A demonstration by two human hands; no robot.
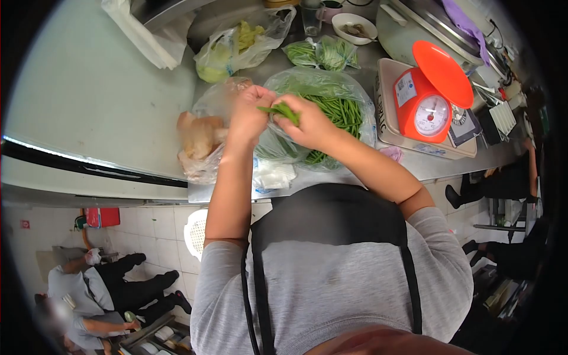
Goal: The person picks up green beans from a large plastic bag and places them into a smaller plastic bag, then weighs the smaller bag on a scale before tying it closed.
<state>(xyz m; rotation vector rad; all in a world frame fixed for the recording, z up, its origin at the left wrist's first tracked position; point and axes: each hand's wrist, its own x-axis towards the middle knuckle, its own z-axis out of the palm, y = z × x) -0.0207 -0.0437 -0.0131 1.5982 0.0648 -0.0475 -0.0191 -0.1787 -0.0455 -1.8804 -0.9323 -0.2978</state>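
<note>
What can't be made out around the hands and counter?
Anything inside the left hand: head view, its curled fingers hide it.
Middle of the green beans in the right hand: head view, fingers cover it.
Reading on the red scale: head view, too small.
Far side of the pot: head view, top edge cuts it.

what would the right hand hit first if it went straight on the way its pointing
Most likely the left hand: the right hand points at it, and the green beans it grips would lead. Their exact depth gap is unclear from this view.
</note>
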